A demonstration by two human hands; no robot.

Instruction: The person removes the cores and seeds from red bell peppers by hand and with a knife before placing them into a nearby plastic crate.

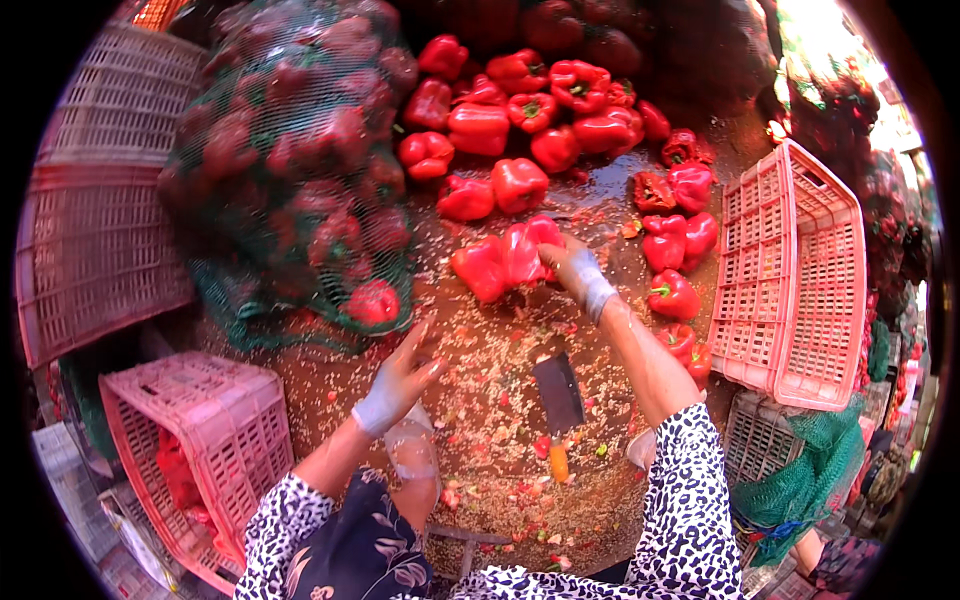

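Note:
My right hand [577, 270] reaches forward, its fingers closed on a glossy red bell pepper [522, 252]. Against that pepper's left side lies another red bell pepper [480, 268]. My left hand [402, 375] is in the air to the near left, empty, with its fingers apart. Both wrists have pale, translucent wrappings. Between my forearms a cleaver [558, 395] rests on the ground, its dark blade pointing away and its yellow handle toward me. Seeds and small red and green scraps are scattered around it.
A heap of red bell peppers [478, 128] lies ahead, with more along the right. A green net sack [290, 170] full of peppers stands at left. Pink crates [740, 260] flank both sides; one crate [230, 450] at near left holds something red. Green netting [800, 480] hangs at lower right.

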